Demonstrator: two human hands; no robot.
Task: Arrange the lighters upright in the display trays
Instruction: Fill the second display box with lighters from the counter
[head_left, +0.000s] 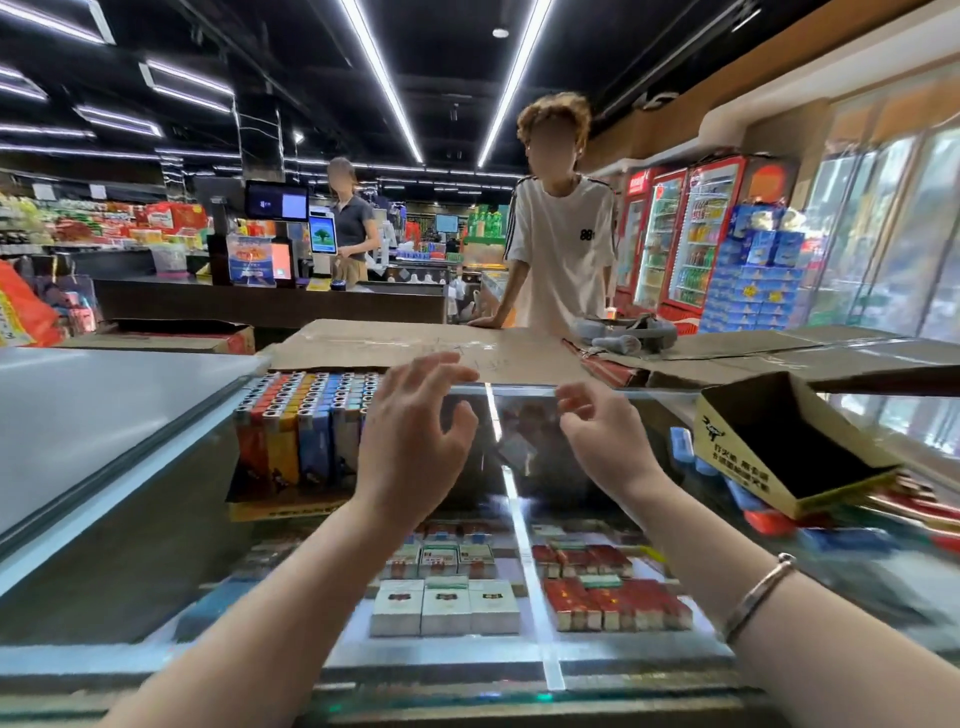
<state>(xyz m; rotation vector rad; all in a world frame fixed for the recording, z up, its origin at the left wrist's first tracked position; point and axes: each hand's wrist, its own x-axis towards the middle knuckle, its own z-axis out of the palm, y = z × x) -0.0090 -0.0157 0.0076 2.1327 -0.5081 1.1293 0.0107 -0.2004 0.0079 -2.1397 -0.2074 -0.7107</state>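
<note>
- Grey lid at far left, sloping down toward the near-left edge of the glass counter.
- Display tray stands on the glass just right of the lid; lighters packed upright in rows inside it, red, orange and blue bodies, metal tops up.
- Left hand hovers just right of the tray, fingers spread and loosely bent, holding nothing; its palm side overlaps the tray's right edge in view, contact cannot be told.
- Right hand in mid-scene above the glass, fingers loosely curled, empty; bracelet on that wrist.
- Cigarette packs lie under the glass, near side, between the forearms.
- Flat cardboard lies on the far side of the counter.
- Person in white T-shirt stands behind it, hand on the cardboard.
- Empty yellow-and-black carton at right, tilted, opening up, resting on blue and red loose lighters.
</note>
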